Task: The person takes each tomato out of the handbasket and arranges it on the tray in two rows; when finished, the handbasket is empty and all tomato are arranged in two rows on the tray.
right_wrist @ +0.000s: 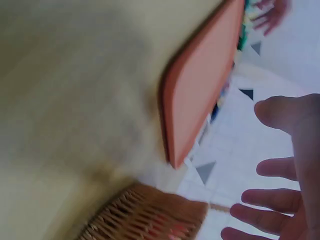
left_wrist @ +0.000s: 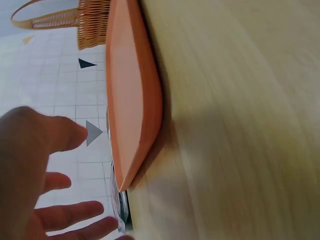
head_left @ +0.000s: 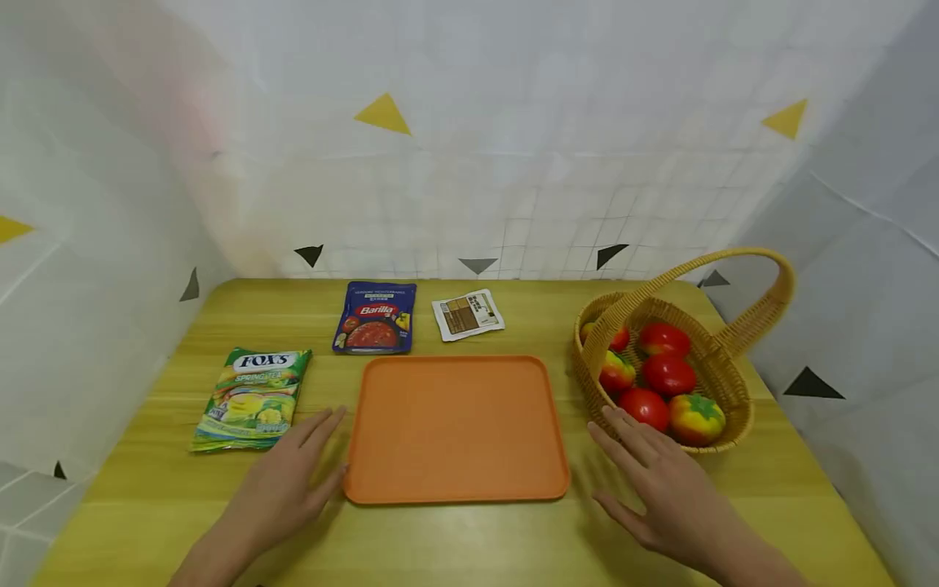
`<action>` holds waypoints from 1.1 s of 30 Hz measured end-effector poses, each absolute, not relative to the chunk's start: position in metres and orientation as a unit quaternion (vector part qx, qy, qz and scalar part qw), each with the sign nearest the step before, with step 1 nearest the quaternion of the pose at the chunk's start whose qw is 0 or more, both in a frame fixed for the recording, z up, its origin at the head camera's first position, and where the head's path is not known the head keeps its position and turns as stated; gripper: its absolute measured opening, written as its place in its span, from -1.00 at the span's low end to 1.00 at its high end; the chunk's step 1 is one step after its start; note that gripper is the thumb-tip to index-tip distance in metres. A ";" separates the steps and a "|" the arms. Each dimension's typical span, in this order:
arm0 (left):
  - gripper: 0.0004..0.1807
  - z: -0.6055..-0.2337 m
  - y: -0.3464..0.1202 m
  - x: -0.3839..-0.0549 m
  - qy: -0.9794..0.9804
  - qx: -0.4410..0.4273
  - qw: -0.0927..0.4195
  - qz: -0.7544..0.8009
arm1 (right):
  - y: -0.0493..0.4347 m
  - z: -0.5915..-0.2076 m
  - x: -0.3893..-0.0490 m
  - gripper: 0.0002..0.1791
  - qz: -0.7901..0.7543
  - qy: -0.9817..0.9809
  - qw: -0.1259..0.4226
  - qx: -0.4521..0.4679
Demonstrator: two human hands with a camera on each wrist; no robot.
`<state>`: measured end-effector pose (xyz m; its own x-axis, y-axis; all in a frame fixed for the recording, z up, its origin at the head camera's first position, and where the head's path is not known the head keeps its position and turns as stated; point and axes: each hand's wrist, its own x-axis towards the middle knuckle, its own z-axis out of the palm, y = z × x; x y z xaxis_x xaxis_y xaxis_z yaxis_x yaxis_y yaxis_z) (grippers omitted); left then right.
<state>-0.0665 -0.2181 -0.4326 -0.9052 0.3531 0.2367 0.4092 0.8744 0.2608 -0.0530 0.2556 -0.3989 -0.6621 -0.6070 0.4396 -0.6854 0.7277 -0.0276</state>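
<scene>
An orange rectangular tray (head_left: 456, 428) lies flat on the wooden table, with nothing on it. By its left edge is my left hand (head_left: 282, 481), fingers spread and relaxed, holding nothing; the thumb points at the tray's rim. My right hand (head_left: 660, 489) hovers to the right of the tray with loosely extended fingers. Its fingertips overlap the near side of a wicker basket (head_left: 741, 408) in the head view. Inside the basket are several red tomato-like fruits (head_left: 669, 375) and a yellow-red one with a green top (head_left: 697, 419). In both wrist views the hands hold nothing.
A green FOX'S candy bag (head_left: 253, 399) lies left of the tray. Behind the tray are a dark blue Barilla pouch (head_left: 375, 318) and a small white-and-brown packet (head_left: 468, 315). The basket's tall arched handle (head_left: 763, 310) leans to the right. White sheeting (head_left: 469, 163) surrounds the table.
</scene>
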 end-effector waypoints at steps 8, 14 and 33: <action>-0.24 -0.436 -0.214 -0.075 -0.961 -0.116 0.061 -0.244 | 0.274 -0.374 -0.064 -0.30 0.139 -0.928 0.203 0.280; -0.24 -0.442 -0.212 -0.084 -0.956 -0.086 0.020 -0.280 | 0.297 -0.366 -0.071 -0.20 0.145 -0.945 0.197 0.219; -0.28 -0.451 -0.200 -0.101 -0.912 -0.012 -0.065 -0.405 | 0.352 -0.380 -0.100 -0.11 0.091 -0.981 0.098 0.139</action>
